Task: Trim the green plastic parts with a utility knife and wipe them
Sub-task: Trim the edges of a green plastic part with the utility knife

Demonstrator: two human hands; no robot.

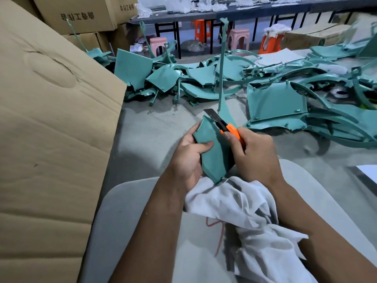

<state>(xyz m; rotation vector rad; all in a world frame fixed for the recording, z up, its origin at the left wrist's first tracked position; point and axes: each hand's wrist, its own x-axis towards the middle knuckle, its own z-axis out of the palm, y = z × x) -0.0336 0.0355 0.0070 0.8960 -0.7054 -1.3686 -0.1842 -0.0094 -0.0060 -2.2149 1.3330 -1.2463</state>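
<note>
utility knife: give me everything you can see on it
The utility knife has an orange plastic handle with a black slider section and a grey segmented metal blade, extended. The right hand grips the handle, thumb near the black part. The blade points up and away to the left, lying against the upper edge of the green plastic part that the left hand holds. The rear of the handle is hidden in the fist.

- Grey floor (155, 129) fills the middle.
- Big cardboard box (51, 129) at 9 o'clock; more stacked cartons (77, 15) at 11.
- Long dark bench (224, 14) at 12, strewn with what may be plastic bags.
- Pink stools (238, 38) and orange stools (199, 29) stand under it.
- Another carton (314, 36) at 2.
</note>
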